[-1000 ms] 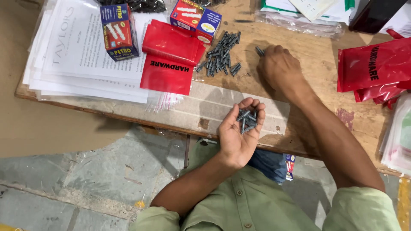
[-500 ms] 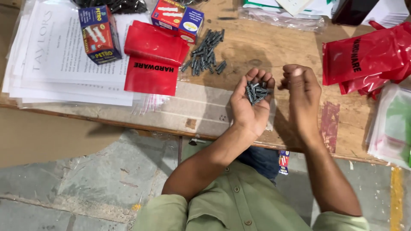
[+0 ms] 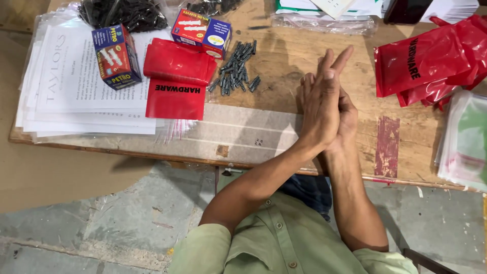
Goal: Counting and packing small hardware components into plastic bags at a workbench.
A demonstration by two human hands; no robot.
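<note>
Left hand (image 3: 320, 104) now lies flat over the right hand (image 3: 346, 119), palms pressed together above the table (image 3: 284, 66); half a second earlier the left palm lay open, cupping screws. Those screws are now hidden. A screw pile (image 3: 236, 71) remains near the red bags (image 3: 176, 78).

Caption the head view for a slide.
Left hand pressed flat over right hand above a wooden table, beside a pile of dark screws.

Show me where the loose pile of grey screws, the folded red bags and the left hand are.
pile of grey screws (image 3: 236, 68), head view, middle of pile.
folded red bags (image 3: 177, 81), head view, top bag.
left hand (image 3: 320, 109), head view, back of hand.
</note>
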